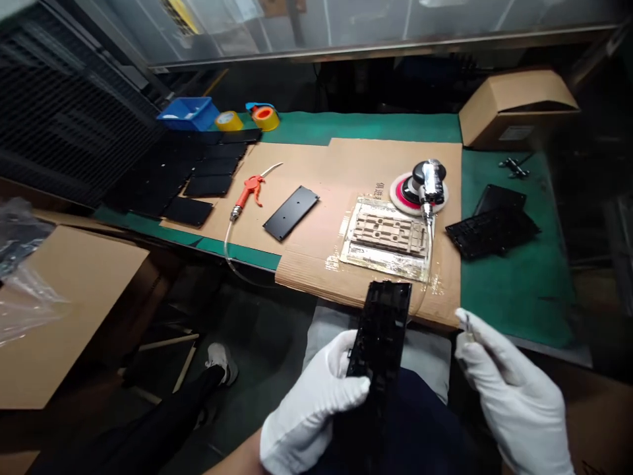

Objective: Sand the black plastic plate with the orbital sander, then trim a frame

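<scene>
My left hand [314, 402], in a white glove, grips a long black ribbed plastic frame [380, 326] upright near the lower middle of the view. Its lower end is lost in shadow over my lap. My right hand [509, 389], also white-gloved, pinches a small slim tool [465, 336] between its fingertips. The tool's tip points up and left toward the frame, with a gap between them. Neither hand touches the cardboard sheet [316, 264] on the bench, whose near edge lies just beyond the frame.
On the cardboard lie an orbital air sander [425, 188], an orange air blow gun [250, 194], a black plate [291, 213] and a tan moulded tray on foil [388, 234]. Several black panels [188, 211] sit left, black frames [492, 231] right on green matting.
</scene>
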Demonstrator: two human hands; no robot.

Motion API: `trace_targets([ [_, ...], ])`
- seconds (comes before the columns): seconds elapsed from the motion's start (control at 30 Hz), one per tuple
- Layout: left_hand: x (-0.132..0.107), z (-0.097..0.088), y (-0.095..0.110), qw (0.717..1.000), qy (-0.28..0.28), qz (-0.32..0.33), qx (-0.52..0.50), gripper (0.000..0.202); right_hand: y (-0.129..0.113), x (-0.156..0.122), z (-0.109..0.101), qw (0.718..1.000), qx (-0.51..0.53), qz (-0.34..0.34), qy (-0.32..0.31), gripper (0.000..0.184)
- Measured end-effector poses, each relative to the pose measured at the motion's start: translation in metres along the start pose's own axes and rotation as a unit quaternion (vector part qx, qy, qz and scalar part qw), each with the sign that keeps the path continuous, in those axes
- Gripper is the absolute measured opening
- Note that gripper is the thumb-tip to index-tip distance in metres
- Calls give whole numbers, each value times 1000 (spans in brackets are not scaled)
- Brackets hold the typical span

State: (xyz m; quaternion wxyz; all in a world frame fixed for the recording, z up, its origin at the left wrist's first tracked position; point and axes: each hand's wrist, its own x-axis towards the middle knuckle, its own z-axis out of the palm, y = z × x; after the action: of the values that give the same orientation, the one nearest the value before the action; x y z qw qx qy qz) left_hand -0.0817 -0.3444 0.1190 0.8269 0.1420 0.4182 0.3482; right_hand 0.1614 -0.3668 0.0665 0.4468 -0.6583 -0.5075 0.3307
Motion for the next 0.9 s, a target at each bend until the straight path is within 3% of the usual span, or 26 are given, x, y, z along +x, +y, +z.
trace_targets([
  [0.1,-14,-1,-5,999,24,-35,12,49,-28,-16,10,994,14,-92,-51,42],
  [0.23,-20,-3,-7,998,11,-60,12,52,-39,-21,16,984,19,-153,-90,48],
  [0.57,-15,-4,-6,997,1,-74,20,69,-28,-23,21,981,33,-142,-130,56],
  [0.9,-14,-3,-4,996,5,-85,14,68,-26,-26,19,978,30,-146,-147,59],
])
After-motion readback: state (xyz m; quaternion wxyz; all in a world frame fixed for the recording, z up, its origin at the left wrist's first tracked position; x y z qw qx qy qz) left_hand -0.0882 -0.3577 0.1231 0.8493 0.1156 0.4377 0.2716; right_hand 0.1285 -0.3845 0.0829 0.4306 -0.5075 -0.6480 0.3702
